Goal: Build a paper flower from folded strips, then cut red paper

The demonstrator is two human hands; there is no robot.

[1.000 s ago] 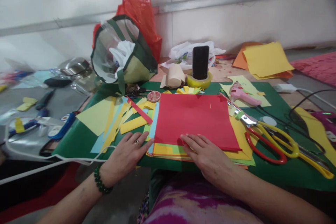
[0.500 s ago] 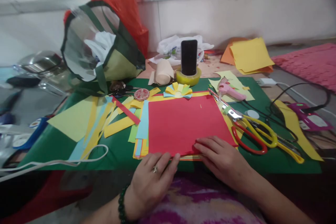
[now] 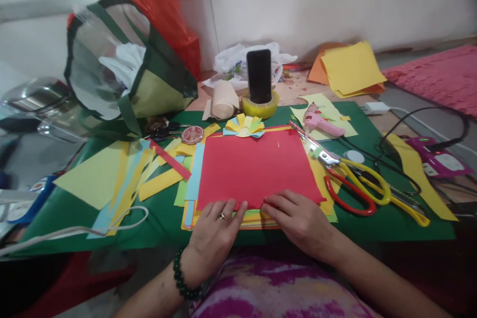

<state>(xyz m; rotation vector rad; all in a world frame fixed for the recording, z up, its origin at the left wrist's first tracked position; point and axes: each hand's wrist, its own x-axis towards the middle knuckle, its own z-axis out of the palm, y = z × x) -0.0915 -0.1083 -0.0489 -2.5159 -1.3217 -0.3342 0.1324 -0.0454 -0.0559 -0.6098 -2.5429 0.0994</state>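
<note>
A red sheet of paper (image 3: 257,166) lies on a stack of coloured paper (image 3: 188,212), its near edge turned up in a narrow strip. At the left part of that edge, my left hand (image 3: 214,231) has its fingers closed on the red paper. My right hand (image 3: 301,223) grips the same edge further right, fingertips bent over it. Both thumbs are largely hidden. Just beyond the sheet is a fan-shaped paper piece (image 3: 244,126) in yellow, blue and green. Red-and-yellow-handled scissors (image 3: 372,191) rest to the right of the sheet.
Paper strips (image 3: 162,184) and a white cable (image 3: 112,228) lie at left on the green mat (image 3: 67,213). A pink glue gun (image 3: 322,125) sits at right. A phone (image 3: 260,77) stands in a tape roll (image 3: 261,105). A bag (image 3: 160,84) leans at back left.
The red sheet has slid slightly toward me on the stack, with both hands still at its near edge. The right hand has come a little closer to the left. The camera view has shifted.
</note>
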